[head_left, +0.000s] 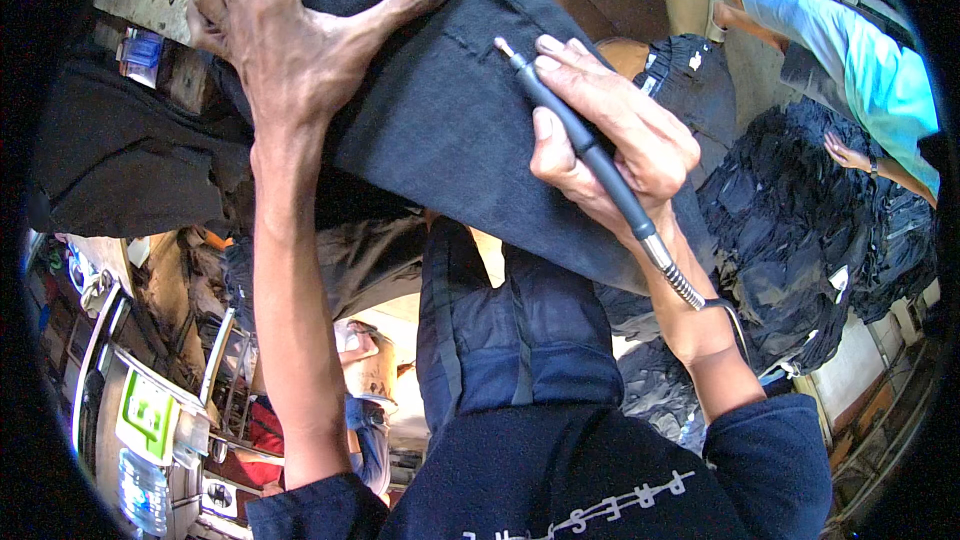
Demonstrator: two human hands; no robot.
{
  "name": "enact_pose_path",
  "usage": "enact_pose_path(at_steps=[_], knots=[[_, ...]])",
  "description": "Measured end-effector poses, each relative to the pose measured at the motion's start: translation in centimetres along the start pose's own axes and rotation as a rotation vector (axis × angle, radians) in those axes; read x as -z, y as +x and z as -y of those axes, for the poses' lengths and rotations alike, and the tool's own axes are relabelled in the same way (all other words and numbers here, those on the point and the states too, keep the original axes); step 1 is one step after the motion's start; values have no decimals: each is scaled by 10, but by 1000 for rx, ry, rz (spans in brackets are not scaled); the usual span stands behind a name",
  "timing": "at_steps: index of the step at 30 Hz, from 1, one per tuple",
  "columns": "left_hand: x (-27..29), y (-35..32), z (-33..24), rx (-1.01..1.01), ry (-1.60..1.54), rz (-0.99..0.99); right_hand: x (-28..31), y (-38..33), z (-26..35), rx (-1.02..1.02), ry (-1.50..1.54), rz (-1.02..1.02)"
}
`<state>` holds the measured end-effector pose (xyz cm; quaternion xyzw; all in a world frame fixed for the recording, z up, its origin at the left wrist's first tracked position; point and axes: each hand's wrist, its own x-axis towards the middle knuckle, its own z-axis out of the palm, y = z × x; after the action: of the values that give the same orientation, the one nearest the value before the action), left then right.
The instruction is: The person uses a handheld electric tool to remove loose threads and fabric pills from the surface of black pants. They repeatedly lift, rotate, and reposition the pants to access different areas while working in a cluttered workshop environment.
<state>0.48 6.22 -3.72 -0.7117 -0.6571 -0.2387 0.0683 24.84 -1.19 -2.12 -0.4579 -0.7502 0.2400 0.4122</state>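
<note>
Dark denim cloth (430, 130), which looks like part of a garment, lies stretched out in front of me. My left hand (285, 35) presses flat on its far left part, thumb and fingers spread. In my right hand (625, 130) is a rotary grinder handpiece (600, 165), held like a pen. It has a slim black body, a metal spring at its rear end and a small pale bit at the front. The bit is at the cloth near a worn seam line; whether it touches I cannot tell.
A big heap of black garments (800, 230) lies to my right, with a person in a light blue shirt (860, 30) beyond it. More dark cloth (130, 150) hangs at the left. A water bottle (143, 490) and a green-and-white box (148, 415) stand at the lower left.
</note>
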Motion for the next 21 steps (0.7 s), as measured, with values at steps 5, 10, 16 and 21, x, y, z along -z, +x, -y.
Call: enact_pose_path(at_steps=[5, 10, 16, 21], knots=[[2, -1, 0, 22, -49, 34, 0, -5, 0, -27, -23, -37], [16, 6, 7, -83, -113, -104, 23, -19, 7, -393, 69, -322], [88, -38, 13, 318, -299, 11, 106, -102, 54, -558, -170, -286], [78, -62, 5, 165, -174, -35, 108, -160, 77, -680, -324, -376]])
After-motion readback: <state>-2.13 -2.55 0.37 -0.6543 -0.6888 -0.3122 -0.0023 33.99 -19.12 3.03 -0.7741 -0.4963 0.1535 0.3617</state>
